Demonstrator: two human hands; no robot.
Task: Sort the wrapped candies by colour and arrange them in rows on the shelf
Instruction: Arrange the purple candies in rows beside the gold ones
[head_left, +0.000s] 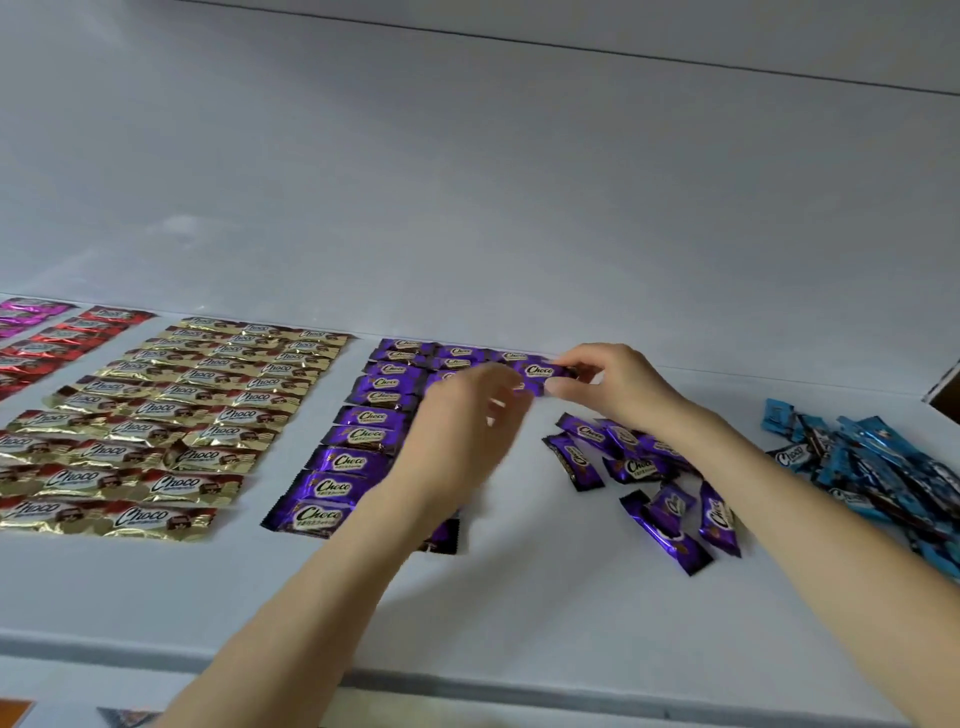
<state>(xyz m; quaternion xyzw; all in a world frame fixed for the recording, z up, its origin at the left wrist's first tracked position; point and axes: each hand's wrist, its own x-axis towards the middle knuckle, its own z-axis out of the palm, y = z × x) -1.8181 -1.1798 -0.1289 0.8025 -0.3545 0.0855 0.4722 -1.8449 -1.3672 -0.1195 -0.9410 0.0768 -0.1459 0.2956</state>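
Pinching a purple candy (540, 371) by its right end, my right grip (608, 384) has the thumb below and the fingers above the crimped wrapper. It holds the candy just over the back of the shelf (519, 613), at the third column of the purple block (363, 436). My left grip (462, 421) is blurred. Its fingertips are at the candy's left end, but I cannot tell whether they pinch it or only touch.

I judge the candy very light, a stiff little bar inside slick, crinkly foil that would slide under a flat finger. The flat crimped ends are the place to take it, one per grip, so it goes down square with the label up. It should not break easily, though laid rows would shift if nudged.

One candy is in hand. The purple block shows ten in its left column and one laid at the back of the third; the middle column is mostly hidden by my left arm. The loose purple heap (649, 478) beside my right wrist holds eight by my count. Gold rows (171, 410) run three across and eleven or so deep. Red (67, 338) and pink (31, 312) columns are cut off at the left edge. The blue heap (883, 467) on the right is too tangled to count.
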